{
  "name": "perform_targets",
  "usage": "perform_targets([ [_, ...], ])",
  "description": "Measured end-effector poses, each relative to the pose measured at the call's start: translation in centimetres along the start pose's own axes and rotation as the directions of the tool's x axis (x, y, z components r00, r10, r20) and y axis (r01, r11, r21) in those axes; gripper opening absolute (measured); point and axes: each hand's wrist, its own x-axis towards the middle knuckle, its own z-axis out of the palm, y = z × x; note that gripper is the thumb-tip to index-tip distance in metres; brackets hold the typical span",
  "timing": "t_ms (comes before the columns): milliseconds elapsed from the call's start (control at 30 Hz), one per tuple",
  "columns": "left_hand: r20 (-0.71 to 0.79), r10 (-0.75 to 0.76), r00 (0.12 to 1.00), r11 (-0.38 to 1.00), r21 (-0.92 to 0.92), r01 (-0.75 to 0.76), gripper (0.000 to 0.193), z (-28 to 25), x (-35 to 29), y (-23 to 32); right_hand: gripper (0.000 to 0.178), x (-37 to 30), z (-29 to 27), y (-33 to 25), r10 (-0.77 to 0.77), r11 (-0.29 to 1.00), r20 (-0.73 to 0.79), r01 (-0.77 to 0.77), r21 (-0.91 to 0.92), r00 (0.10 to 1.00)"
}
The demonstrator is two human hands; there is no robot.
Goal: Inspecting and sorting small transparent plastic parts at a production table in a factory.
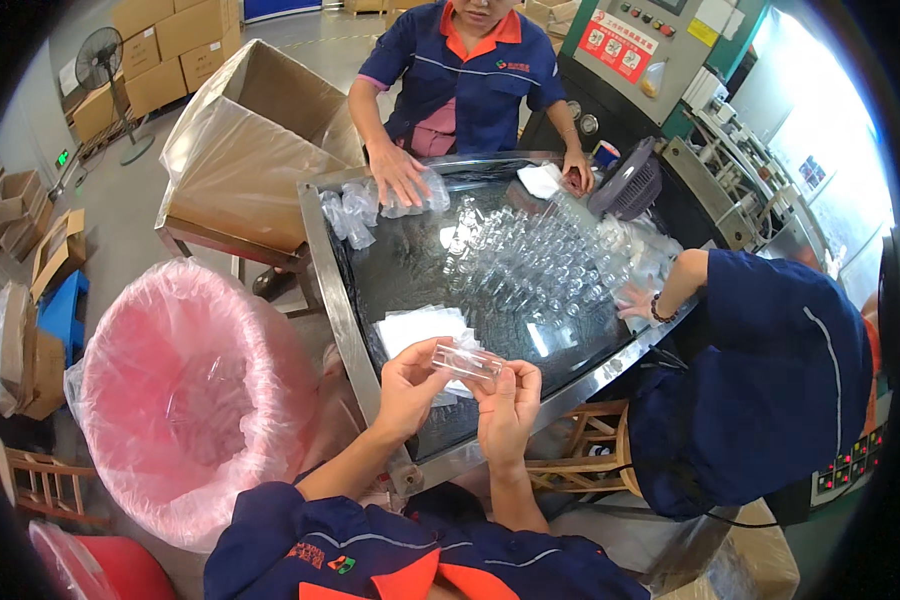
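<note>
Between my two hands I hold a clear plastic tube-like container [467,362] level above the near end of the table. My left hand [410,388] pinches its left end, and my right hand [508,408] grips its right end with thumb and fingers. Beneath them lies a stack of white sheets or bags [418,328], partly covered by my hands. Farther off, many similar clear containers [530,255] lie crowded on the dark tabletop [390,270].
Left of the table stands a bin lined with pink plastic [260,390]. Behind it is a large film-lined carton [240,150]. One co-worker [460,80] stands across the table, another [760,370] at the right, both with hands on it. A dark fan [630,182] sits at the far right corner.
</note>
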Motion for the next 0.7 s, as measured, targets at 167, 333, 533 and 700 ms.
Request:
perform_targets([
  [167,-0.009,-0.062,0.998,0.972,-0.226,0.058,0.035,-0.6,0.3,0.6,0.014,-0.2,-0.9,0.4,-0.080,0.992,-0.040,0.076,-0.101,0.996],
  [333,0.032,0.076,0.997,0.973,0.217,-0.081,0.036,-0.8,0.6,1.2,0.016,-0.2,-1.2,-0.7,-0.198,0.700,0.171,0.261,-0.665,0.965],
  [533,0.292,-0.018,0.956,0.938,0.335,-0.085,0.032,-1.2,0.8,2.3,0.018,1.3,-0.1,-1.9,-0.276,0.124,0.570,0.617,-0.777,0.774],
  [700,0.477,0.083,0.875,0.650,0.640,-0.410,0.062,0.0,3.3,5.4,0.022,4.0,-1.6,-0.6,-0.253,0.210,0.524,0.574,-0.791,0.814],
])
